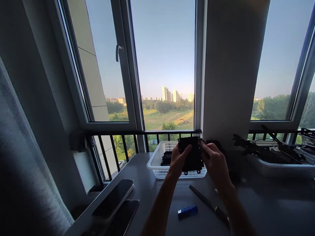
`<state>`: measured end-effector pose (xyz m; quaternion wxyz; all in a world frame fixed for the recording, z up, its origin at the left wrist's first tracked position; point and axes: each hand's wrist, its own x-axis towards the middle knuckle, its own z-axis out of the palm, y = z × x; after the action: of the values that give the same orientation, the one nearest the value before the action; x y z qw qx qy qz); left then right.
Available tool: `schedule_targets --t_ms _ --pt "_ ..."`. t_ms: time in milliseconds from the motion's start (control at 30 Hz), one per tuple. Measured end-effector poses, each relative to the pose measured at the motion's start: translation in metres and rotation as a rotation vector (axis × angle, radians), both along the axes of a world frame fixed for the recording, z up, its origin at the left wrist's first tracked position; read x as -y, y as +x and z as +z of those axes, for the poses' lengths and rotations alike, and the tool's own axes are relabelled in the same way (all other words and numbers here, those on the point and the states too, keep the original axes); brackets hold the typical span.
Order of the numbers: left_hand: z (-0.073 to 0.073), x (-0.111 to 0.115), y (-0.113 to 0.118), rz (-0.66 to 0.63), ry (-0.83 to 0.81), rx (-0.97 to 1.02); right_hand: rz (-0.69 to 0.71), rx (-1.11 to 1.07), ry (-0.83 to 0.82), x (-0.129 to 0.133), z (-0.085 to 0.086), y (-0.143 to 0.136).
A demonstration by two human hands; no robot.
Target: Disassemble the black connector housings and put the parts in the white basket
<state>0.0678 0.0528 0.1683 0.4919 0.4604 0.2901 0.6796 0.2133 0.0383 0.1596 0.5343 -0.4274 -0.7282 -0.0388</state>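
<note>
A: Looked from largest to smallest. Noticed what, first?
B: Saw the window (167,65) behind the white basket (159,171), then the grey table (147,196) under it.
A: And to the right of the white basket?
B: Found a second basket (278,168), loaded with long dark parts (268,153). To the left and nearer, saw two phones, one (114,198) beside the other (123,218).
A: And between the hands?
B: Saw a flat black piece (193,159) with small tabs, raised in front of the white basket, at its right part. Gripped it with the left hand (178,160), thumb across the face. Kept the right hand (218,160) narrow, fingertips together at the upper right edge. Could not tell about any small item pinched there.
A: Judged how far along?
B: Judged it partway, with care. Saw dark pieces (166,158) inside the white basket, but the black piece up in the hands, not laid down. Could not count finished or remaining pieces.
A: Found anything smaller?
B: Yes, on the near side of the white basket: a slim dark tool (205,198) with a yellow band, and a blue lighter-like object (187,211). Saw both lying apart from the fingers.
</note>
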Motion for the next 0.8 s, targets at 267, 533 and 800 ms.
schedule_targets --t_ms 267,533,800 --pt "0.001 0.003 -0.004 0.003 -0.027 -0.042 0.04 0.11 0.056 -0.002 0.005 0.01" --pt "0.004 0.001 -0.012 -0.028 -0.048 -0.019 0.153 0.196 0.024 0.0 0.008 0.018" --pt "0.005 -0.004 -0.022 -0.016 -0.101 0.052 0.313 0.306 -0.074 0.017 0.016 0.017"
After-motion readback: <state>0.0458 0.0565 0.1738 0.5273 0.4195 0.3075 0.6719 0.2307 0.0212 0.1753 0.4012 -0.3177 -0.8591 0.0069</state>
